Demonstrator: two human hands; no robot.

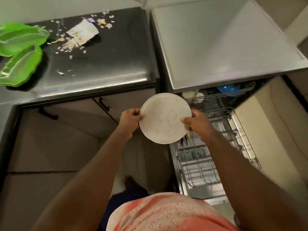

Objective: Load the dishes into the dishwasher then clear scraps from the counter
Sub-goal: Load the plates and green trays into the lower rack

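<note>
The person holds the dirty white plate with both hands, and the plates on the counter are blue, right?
No: in the head view the plates on the counter are green, not blue. The left hand and right hand do hold the white plate.

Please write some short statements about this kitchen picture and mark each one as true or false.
1. The left hand and the right hand both grip the round white plate at its rim. True.
2. The round white plate is spotless. False: it carries small yellowish stains and crumbs.
3. The green plastic plates stand in the dishwasher. False: they lie on the dark steel counter, at its left end.
4. Pale food scraps and a torn white packet lie on that counter. True.
5. The dishwasher's lower wire rack is pulled out. True.
</note>
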